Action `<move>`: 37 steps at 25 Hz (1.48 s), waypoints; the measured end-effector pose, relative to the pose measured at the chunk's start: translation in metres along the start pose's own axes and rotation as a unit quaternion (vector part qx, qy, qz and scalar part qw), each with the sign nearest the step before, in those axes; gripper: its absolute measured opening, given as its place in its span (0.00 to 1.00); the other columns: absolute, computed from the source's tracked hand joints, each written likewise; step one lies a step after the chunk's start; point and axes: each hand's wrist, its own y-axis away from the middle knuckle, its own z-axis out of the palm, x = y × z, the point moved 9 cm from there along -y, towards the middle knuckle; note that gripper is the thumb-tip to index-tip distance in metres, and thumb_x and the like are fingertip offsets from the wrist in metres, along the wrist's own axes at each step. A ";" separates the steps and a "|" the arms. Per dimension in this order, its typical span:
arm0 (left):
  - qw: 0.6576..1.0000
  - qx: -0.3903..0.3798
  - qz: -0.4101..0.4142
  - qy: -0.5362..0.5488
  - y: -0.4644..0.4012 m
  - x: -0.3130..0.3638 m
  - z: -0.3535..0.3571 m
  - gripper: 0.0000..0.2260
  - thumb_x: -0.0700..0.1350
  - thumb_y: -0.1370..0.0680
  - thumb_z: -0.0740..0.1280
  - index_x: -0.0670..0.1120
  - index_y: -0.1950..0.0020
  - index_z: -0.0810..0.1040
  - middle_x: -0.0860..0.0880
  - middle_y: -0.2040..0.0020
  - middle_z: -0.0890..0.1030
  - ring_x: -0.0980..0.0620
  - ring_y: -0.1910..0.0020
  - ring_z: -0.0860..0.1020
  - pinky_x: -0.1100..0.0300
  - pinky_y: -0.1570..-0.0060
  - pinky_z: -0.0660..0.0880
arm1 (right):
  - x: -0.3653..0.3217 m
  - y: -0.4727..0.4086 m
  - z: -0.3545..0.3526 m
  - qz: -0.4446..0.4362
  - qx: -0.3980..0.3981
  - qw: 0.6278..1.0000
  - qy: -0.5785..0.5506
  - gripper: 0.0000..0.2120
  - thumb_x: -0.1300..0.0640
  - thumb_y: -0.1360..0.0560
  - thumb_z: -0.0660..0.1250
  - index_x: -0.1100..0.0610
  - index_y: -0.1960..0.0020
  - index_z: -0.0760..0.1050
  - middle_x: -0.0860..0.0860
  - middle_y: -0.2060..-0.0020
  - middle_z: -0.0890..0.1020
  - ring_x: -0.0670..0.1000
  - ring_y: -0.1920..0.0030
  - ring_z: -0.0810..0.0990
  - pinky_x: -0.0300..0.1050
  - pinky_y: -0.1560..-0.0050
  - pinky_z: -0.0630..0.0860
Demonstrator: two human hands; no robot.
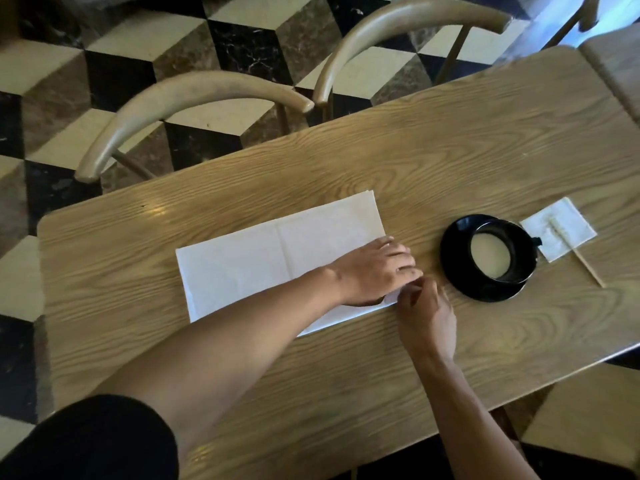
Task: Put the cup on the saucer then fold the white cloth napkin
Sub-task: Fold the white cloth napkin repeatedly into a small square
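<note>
I see a light wooden surface [450, 140] with strong grain and rounded corners. On it the white cloth napkin [249, 268] lies flat as a long rectangle with a crease in the middle. My left hand [377, 271] rests on its right end with fingers almost straight. My right hand [427, 317] is at the napkin's near right corner, with fingers curled and pinching it. To the right, apart from the napkin, the black cup [502, 252] stands on the black round saucer [460, 278]. Beside it lies a small white paper square [568, 237] with a thin wooden stick [588, 268]. Behind the surface stand two chairs with curved wooden backs [180, 109] on a floor of black, cream and brown tiles [114, 74].
</note>
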 end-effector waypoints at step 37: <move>0.744 0.325 -0.441 0.384 0.288 -0.186 -0.262 0.04 0.48 0.25 0.78 0.53 0.53 0.86 0.54 0.55 0.88 0.54 0.53 0.86 0.51 0.47 0.83 | -0.250 0.001 -0.113 -0.204 -0.191 0.873 -0.401 0.09 0.47 0.24 0.69 0.52 0.52 0.80 0.49 0.62 0.84 0.50 0.59 0.83 0.56 0.52 0.83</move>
